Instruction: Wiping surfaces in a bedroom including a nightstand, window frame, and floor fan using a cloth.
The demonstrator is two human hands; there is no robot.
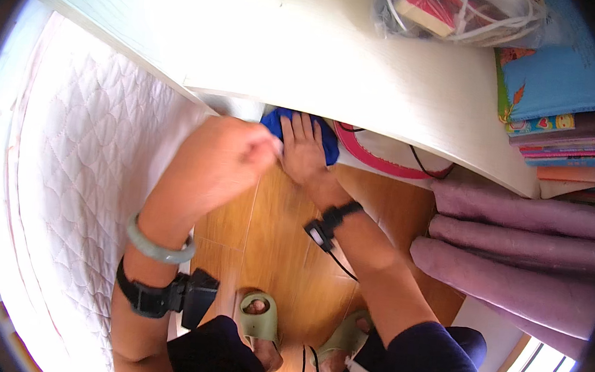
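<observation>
My right hand (303,149) lies flat, palm down, on a blue cloth (331,149), its fingers stretched out and slightly apart. The cloth sits low at the front edge of a white desk or cabinet top (307,66), which hides what lies farther under it. My left hand (226,154) is raised just left of the right one. Its fingers are curled in, and blur hides whether anything is between them. A pale green bangle (159,246) and a black strap with a device (163,293) are on my left arm.
A pink-rimmed round object (368,157) and a dark cable lie under the desk. A quilted mattress side (104,181) borders the left. At right are stacked books (557,86), a clear bag of cables (457,15) and a mauve curtain (506,265). Green slippers (258,316) stand on wood flooring (277,247).
</observation>
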